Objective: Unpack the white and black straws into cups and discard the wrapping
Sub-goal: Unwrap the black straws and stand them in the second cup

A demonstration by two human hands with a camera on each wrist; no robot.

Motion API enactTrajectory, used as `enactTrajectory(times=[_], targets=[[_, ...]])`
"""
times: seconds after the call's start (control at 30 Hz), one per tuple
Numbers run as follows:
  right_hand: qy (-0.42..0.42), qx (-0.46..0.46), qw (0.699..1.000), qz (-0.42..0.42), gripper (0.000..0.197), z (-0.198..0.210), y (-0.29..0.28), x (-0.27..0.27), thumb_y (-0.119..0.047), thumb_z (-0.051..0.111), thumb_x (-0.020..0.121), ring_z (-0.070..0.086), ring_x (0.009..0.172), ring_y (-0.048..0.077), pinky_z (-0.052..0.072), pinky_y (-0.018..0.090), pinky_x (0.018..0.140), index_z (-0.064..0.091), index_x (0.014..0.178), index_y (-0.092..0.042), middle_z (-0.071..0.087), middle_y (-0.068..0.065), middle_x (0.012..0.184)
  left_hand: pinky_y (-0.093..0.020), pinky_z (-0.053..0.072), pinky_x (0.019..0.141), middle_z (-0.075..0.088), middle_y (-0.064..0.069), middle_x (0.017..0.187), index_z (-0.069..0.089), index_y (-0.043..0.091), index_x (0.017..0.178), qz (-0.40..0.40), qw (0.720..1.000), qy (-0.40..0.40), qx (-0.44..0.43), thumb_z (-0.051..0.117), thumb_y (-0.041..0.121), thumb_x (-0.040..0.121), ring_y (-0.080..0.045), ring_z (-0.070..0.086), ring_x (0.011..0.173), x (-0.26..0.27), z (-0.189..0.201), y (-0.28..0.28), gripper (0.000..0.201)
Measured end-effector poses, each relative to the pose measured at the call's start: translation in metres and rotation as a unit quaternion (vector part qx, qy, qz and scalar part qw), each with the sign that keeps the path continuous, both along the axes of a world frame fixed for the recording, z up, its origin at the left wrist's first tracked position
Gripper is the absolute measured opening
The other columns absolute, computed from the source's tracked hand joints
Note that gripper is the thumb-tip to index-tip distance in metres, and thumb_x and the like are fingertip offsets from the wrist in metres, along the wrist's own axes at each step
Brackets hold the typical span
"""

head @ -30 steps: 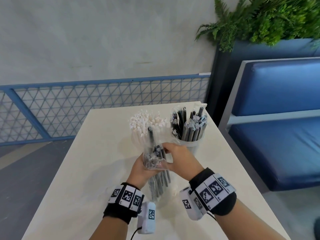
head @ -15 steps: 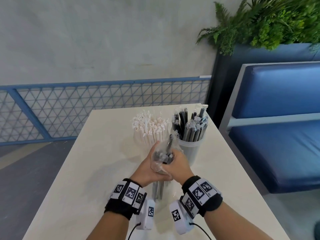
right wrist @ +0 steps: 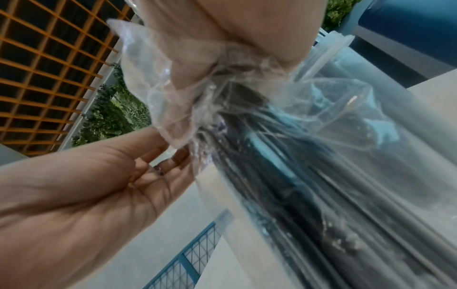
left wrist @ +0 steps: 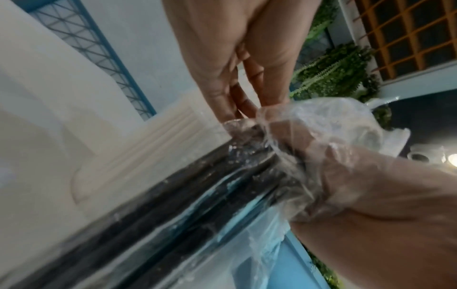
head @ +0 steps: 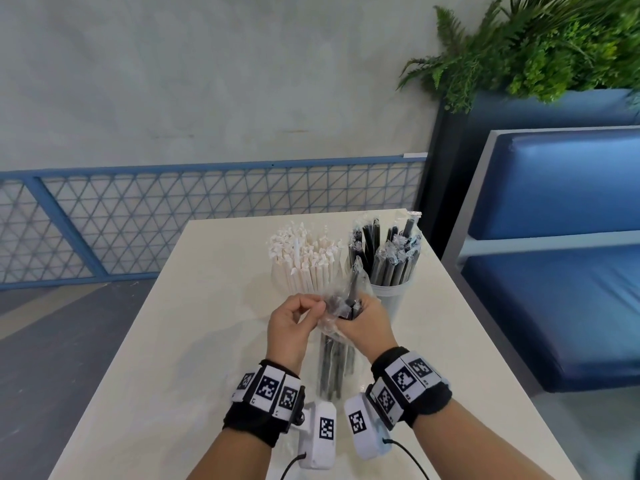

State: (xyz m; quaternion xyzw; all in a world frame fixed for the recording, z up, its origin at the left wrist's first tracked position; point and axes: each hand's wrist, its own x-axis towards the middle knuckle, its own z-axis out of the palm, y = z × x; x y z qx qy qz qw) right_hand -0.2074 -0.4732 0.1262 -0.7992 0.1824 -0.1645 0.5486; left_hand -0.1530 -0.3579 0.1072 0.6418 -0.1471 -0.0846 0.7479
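Two cups stand at the far end of the cream-white rectangular table [head: 145, 341]: a cup crammed with white paper-wrapped straws [head: 304, 261] toward 11 o'clock of the hands, and a translucent plastic cup [head: 389, 294] of black straws in clear sleeves [head: 388, 258] toward 1 o'clock; the straws in each are too many to count. One clear plastic bag of black straws [head: 334, 362] is held above the table's middle, its long axis running from 6 o'clock near the person up to 12 o'clock, where a single black straw [head: 354, 282] pokes out of the open mouth toward the cups. Two bare hands work at that mouth. The right hand [head: 367, 323] is fisted round the bag's neck, bunching plastic and straws together. The left hand [head: 294, 323] sits just beside it at 9 o'clock, fingertips [left wrist: 232, 109] pinching the crumpled plastic edge. How many straws are in the bag cannot be told; the wrist views blur them. Each wrist wears one black band with square markers and one white camera housing. At 12 o'clock a blue mesh railing [head: 207, 209] runs under a grey wall; at 2 o'clock stand a blue padded bench [head: 554, 271] and green ferns [head: 536, 46] in a blue planter.
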Motion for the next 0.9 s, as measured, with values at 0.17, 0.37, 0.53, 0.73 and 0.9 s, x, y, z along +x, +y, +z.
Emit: enactTrajectory(times=[0.17, 0.37, 0.53, 0.73, 0.9], targets=[[-0.018, 0.013, 0.999, -0.031, 0.023, 0.003, 0.006, -0.005, -0.016, 0.073, 0.072, 0.058, 0.061, 0.007, 0.048, 0.024, 0.064, 0.055, 0.069, -0.031, 0.062, -0.009, 0.066, -0.041, 0.049, 0.073, 0.057, -0.009, 0.072, 0.059, 0.015, 0.071, 0.005, 0.999, -0.026, 0.039, 0.058, 0.01, 0.089, -0.022, 0.052, 0.073, -0.007, 0.0, -0.002, 0.019], [0.004, 0.02, 0.999, -0.049, 0.019, -0.008, 0.003, 0.0, -0.019, 0.072, 0.071, 0.068, 0.074, 0.024, 0.057, 0.043, 0.075, 0.057, 0.078, -0.029, 0.07, 0.004, 0.075, -0.019, 0.049, 0.064, 0.052, -0.002, 0.07, 0.049, 0.016, 0.073, 0.03, 0.997, -0.038, 0.06, 0.05, 0.01, 0.093, -0.014, 0.051, 0.071, -0.011, 0.007, -0.007, 0.021], [-0.043, 0.028, 0.997, -0.052, 0.037, -0.009, 0.005, -0.006, -0.01, 0.066, 0.073, 0.066, 0.074, 0.019, 0.056, 0.036, 0.077, 0.06, 0.105, -0.026, 0.069, 0.0, 0.082, -0.036, 0.052, 0.068, 0.053, 0.0, 0.067, 0.049, 0.012, 0.074, 0.044, 0.992, -0.061, 0.1, 0.051, 0.011, 0.093, -0.01, 0.05, 0.064, -0.009, 0.005, -0.007, 0.019], [-0.071, 0.007, 0.996, -0.051, 0.038, -0.003, 0.0, -0.011, -0.003, 0.065, 0.078, 0.057, 0.063, 0.007, 0.048, 0.02, 0.066, 0.053, 0.096, -0.035, 0.064, -0.005, 0.075, -0.02, 0.044, 0.086, 0.055, 0.006, 0.099, 0.048, 0.027, 0.096, 0.005, 0.977, -0.175, 0.123, 0.065, 0.022, 0.083, 0.001, 0.053, 0.093, -0.022, 0.024, -0.004, 0.022], [-0.087, -0.052, 0.993, -0.059, 0.033, -0.005, 0.003, -0.01, 0.003, 0.058, 0.075, 0.059, 0.068, 0.003, 0.046, 0.013, 0.063, 0.061, 0.086, -0.028, 0.066, -0.004, 0.077, -0.005, 0.032, 0.088, 0.043, 0.008, 0.105, 0.049, 0.014, 0.106, 0.007, 0.901, -0.348, 0.259, 0.076, 0.017, 0.067, -0.008, 0.046, 0.1, -0.028, 0.046, -0.016, 0.047]])
